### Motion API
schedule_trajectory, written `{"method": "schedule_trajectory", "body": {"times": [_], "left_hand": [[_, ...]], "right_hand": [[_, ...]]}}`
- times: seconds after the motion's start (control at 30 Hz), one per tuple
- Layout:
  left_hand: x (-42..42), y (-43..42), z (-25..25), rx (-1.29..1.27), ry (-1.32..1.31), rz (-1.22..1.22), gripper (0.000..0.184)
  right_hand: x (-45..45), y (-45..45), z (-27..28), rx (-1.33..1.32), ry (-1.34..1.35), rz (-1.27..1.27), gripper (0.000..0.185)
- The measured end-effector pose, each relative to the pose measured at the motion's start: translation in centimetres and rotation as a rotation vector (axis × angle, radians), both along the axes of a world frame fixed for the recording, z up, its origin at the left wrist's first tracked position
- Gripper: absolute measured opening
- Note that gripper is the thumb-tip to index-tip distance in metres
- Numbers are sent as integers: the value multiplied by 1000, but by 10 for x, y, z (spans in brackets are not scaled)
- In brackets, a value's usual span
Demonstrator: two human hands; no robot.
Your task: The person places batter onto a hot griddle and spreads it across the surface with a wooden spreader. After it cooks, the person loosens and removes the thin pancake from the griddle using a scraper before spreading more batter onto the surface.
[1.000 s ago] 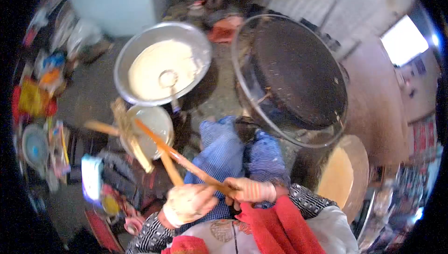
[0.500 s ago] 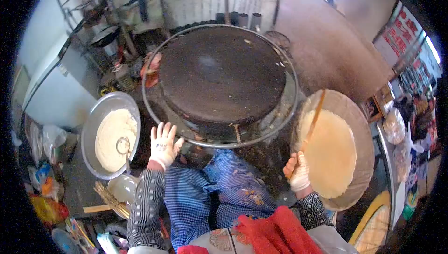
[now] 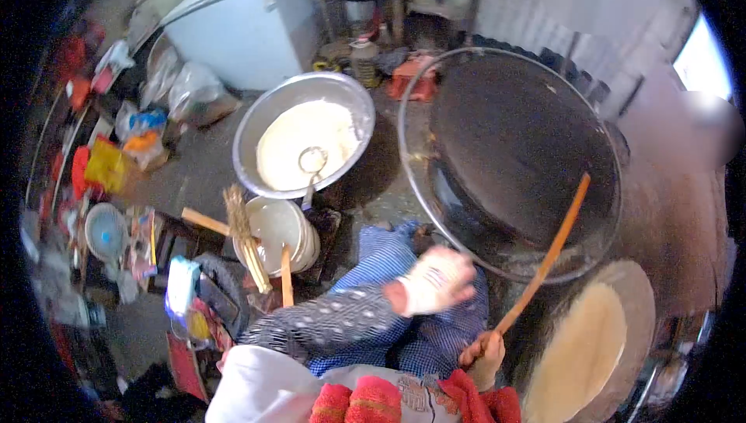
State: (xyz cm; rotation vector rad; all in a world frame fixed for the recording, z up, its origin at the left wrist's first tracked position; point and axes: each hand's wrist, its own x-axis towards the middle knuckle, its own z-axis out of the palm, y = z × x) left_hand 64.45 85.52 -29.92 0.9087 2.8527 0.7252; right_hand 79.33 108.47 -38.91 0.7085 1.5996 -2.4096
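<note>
At eight o'clock a bucket (image 3: 309,246) stands beside a stool-height clutter; at ten, a metal bowl (image 3: 249,137) holds plenty of unused batter (image 3: 299,132) and a ladle (image 3: 313,160). Towards five, the left hand (image 3: 439,283) crosses the lap, blurred, fingers loosely open. Just right, the right hand (image 3: 486,353) grips a flat wooden stick (image 3: 553,248) pointing to one o'clock, over the griddle (image 3: 497,143) at two. At four, one pancake (image 3: 579,353) looks finished on a tray (image 3: 636,299).
</note>
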Motion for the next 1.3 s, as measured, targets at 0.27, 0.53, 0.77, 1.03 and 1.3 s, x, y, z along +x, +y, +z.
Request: {"method": "schedule_trajectory", "body": {"times": [0.27, 0.53, 0.77, 1.03, 1.3], "left_hand": [[-8, -329, -137, 417, -182, 1209, 33], [-63, -319, -193, 1613, -595, 1186, 23], [-26, -330, -137, 1106, -700, 1259, 33], [-139, -443, -227, -71, -470, 1048, 59], [-65, -381, -113, 20, -1058, 1092, 65]], "right_hand": [[-19, -34, 25, 93, -182, -80, 34], [-25, -47, 14, 192, -280, -94, 34], [-38, -55, 11, 271, -355, -154, 34], [-49, -52, 6, 315, -393, -159, 34], [-43, -50, 3, 266, -335, -175, 35]]}}
